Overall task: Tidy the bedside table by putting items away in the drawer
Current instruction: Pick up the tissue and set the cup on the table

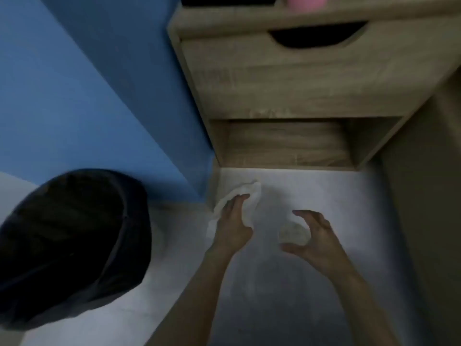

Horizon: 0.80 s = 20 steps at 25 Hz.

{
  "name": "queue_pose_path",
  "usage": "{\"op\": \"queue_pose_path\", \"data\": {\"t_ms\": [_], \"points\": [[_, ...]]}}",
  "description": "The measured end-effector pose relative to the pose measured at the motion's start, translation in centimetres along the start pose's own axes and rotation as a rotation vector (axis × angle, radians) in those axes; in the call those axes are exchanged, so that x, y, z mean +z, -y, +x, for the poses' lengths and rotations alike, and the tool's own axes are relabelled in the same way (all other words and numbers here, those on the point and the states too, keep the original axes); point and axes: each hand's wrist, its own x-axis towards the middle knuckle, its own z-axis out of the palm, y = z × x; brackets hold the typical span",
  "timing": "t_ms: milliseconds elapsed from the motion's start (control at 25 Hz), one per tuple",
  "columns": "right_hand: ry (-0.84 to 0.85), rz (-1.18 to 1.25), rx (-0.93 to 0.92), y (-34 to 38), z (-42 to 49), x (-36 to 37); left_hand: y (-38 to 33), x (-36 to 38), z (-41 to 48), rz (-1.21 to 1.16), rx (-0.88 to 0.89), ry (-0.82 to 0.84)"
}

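On the pale floor in front of the wooden bedside table lies a white tissue. My left hand rests on it with the fingers laid straight over it. To the right, my right hand curls its fingers and thumb round a small crumpled white tissue wad just above the floor. The table's drawer is closed, with a dark cut-out handle at its top. Below the drawer is an open wooden compartment. The picture is dim and blurred.
A black bin with a dark bag stands on the floor at the left. A blue wall runs behind it up to the table's left side. A pink object sits on the table top. A dark panel borders the right.
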Motion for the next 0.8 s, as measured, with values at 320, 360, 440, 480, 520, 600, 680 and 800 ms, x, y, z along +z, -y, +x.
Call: {"op": "queue_pose_path", "data": {"t_ms": [320,360,440,480,520,600,680,800], "points": [[0.019,-0.095,-0.042,-5.7,2.1,5.0,5.5,6.8,5.2,0.140,-0.090,0.080],[-0.017,-0.066,-0.057,-6.1,2.5,5.3,5.9,7.3,5.7,0.152,-0.075,0.045],[-0.061,-0.004,-0.067,-6.4,3.0,5.6,6.4,8.0,6.1,0.214,-0.057,-0.026],[-0.077,0.009,-0.074,-6.5,3.3,5.6,6.3,8.1,6.1,0.187,-0.064,-0.049],[-0.096,0.016,-0.073,-6.5,3.5,5.6,6.0,8.0,6.1,0.188,-0.083,-0.063],[-0.145,0.022,-0.089,-6.2,3.9,5.4,6.0,8.2,6.3,0.442,-0.032,-0.222],[-0.189,0.041,-0.113,-5.9,3.8,4.9,6.2,8.2,6.1,0.588,-0.032,-0.272],[-0.238,0.063,-0.139,-4.6,3.7,3.6,4.8,7.4,6.1,0.350,-0.081,-0.162]]}}
